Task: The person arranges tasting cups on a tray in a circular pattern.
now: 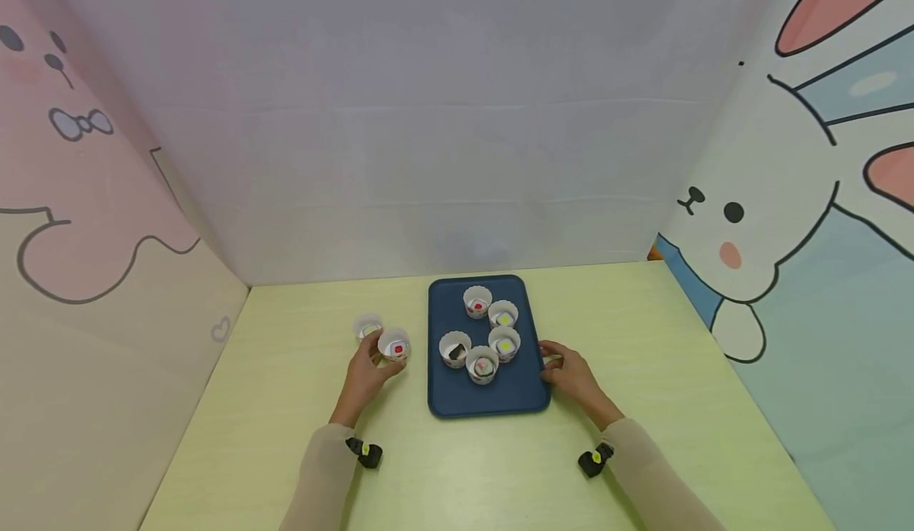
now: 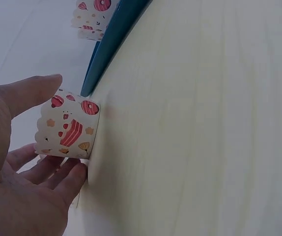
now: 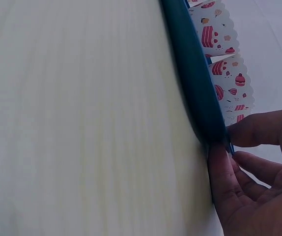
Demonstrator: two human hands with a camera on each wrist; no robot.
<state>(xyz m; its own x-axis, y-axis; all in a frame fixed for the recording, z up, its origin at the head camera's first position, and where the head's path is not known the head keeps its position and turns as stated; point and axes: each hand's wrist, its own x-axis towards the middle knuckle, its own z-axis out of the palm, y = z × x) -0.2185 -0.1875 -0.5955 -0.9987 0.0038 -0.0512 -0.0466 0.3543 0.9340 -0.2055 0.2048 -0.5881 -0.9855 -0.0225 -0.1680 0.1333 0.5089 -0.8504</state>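
Note:
In the head view my left hand has thumb and fingers around a white paper baking cup with a small red piece inside. The left wrist view shows this cup upright on the table, its side printed with cakes and doughnuts. Just behind it stands another paper cup, holding something pale. To the right lies a dark blue tray bearing several similar cups. My right hand grips the tray's right edge. In the right wrist view its thumb lies at the rim and its fingers press the tray's outer side.
The cups on the tray hold small pieces, among them red, yellow, black and pale ones. A light wooden table lies under everything. A white wall closes off the back, and panels with cartoon animals stand at both sides.

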